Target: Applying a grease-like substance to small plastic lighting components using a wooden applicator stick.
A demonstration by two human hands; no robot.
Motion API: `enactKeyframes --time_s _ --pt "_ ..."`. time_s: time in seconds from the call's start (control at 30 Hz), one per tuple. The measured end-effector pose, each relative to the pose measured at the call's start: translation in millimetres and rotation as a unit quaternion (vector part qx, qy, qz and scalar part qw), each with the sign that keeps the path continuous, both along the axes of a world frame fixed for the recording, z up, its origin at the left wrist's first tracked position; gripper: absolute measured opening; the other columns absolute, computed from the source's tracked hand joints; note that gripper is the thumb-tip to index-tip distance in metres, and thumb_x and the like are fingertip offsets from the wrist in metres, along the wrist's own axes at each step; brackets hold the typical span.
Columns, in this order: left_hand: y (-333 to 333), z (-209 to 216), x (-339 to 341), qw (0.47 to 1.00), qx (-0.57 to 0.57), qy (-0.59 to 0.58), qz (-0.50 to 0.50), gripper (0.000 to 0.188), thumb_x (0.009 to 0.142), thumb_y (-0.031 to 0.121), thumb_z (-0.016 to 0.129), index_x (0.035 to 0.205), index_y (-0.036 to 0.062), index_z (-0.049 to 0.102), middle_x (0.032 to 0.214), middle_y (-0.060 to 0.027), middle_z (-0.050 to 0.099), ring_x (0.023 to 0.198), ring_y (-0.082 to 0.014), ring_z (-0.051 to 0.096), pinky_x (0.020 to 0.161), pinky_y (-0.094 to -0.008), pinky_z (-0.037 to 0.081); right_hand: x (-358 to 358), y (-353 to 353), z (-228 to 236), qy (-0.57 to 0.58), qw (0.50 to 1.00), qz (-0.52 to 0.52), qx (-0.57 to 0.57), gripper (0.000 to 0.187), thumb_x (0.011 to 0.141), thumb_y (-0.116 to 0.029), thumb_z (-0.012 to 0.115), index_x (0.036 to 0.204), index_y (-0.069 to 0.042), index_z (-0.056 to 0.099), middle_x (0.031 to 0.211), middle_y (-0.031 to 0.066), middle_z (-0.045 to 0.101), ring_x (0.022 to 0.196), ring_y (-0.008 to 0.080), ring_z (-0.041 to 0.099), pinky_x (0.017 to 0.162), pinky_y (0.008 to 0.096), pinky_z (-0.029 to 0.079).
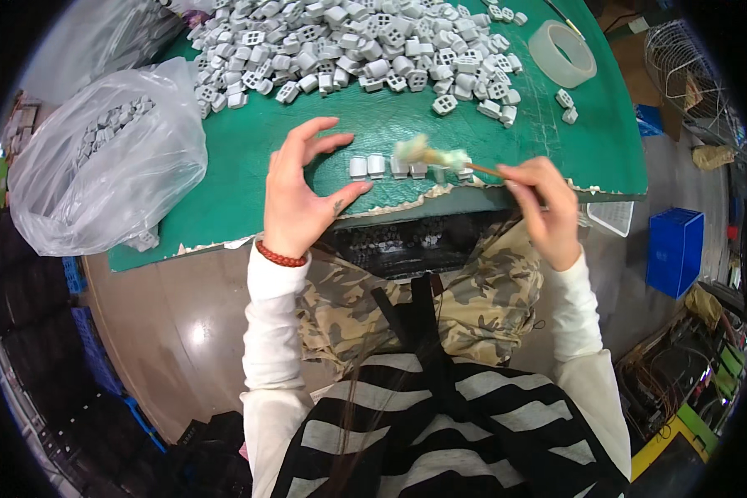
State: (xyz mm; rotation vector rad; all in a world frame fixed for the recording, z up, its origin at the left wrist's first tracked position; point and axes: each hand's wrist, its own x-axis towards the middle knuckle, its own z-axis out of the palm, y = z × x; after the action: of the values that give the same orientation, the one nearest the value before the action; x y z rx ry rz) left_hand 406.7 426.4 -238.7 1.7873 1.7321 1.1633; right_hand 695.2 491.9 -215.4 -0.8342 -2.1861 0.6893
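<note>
My left hand [297, 189] hovers at the left end of a short row of small grey plastic parts [375, 166], its thumb and fingers spread apart around that end with nothing between them. My right hand [551, 212] pinches a thin brown stick [483, 170] at the row's right end. The stick's other end carries a ragged, pale yellow-green tuft [419, 152], like a worn brush or swab. This tuft lies over the middle and right of the row and hides some of the parts; whether it touches them I cannot tell.
Behind the row, a heap of grey parts [349, 46] covers the green tabletop [245, 166]. A clear plastic bag [170, 137] holding more parts is on the left. A tape roll [589, 70] lies back right. Below the torn front edge sits a black bin [394, 257] of parts.
</note>
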Motion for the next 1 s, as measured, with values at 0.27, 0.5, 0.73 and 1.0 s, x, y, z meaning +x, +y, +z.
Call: enactKeyframes --time_s 0.27,0.5,0.73,1.0 --pt "7.7 -0.9 2.3 0.998 -0.030 -0.053 -0.020 0.059 0.064 0.007 0.082 0.111 0.0080 0.047 0.092 -0.0041 0.071 0.083 -0.0126 0.062 0.078 -0.0256 0.044 -19.9 3.3 0.0 -0.060 0.997 0.040 0.013 0.025 0.074 0.009 0.062 0.097 0.000 0.063 0.075 0.0102 0.054 0.068 0.0249 0.054 0.060 0.0323 0.043" --pt "7.5 -7.4 0.3 0.996 -0.038 -0.074 -0.016 0.058 0.064 0.007 0.083 0.106 0.0060 0.043 0.090 -0.0045 0.070 0.084 -0.0138 0.062 0.080 -0.0279 0.046 -41.8 16.1 3.9 -0.115 0.987 0.081 0.073 0.026 0.072 0.006 0.063 0.096 -0.005 0.066 0.073 0.0080 0.053 0.066 0.0245 0.052 0.058 0.0334 0.041" --pt "9.6 -5.0 0.8 0.998 -0.030 -0.058 -0.022 0.058 0.064 0.008 0.083 0.105 0.0054 0.042 0.090 -0.0053 0.070 0.083 -0.0142 0.062 0.078 -0.0266 0.047 -48.8 18.0 -2.5 -0.104 0.987 0.090 0.087 0.025 0.074 0.004 0.062 0.097 -0.006 0.066 0.072 0.0055 0.052 0.063 0.0230 0.049 0.057 0.0320 0.037" --pt "9.1 -4.7 0.2 0.998 -0.030 -0.054 -0.017 0.057 0.065 0.010 0.083 0.104 0.0042 0.042 0.091 -0.0062 0.070 0.087 -0.0137 0.063 0.077 -0.0265 0.047 -38.4 24.1 1.2 -0.124 0.984 0.082 0.100 0.027 0.074 0.003 0.062 0.099 -0.006 0.065 0.075 0.0063 0.053 0.064 0.0238 0.049 0.058 0.0325 0.037"
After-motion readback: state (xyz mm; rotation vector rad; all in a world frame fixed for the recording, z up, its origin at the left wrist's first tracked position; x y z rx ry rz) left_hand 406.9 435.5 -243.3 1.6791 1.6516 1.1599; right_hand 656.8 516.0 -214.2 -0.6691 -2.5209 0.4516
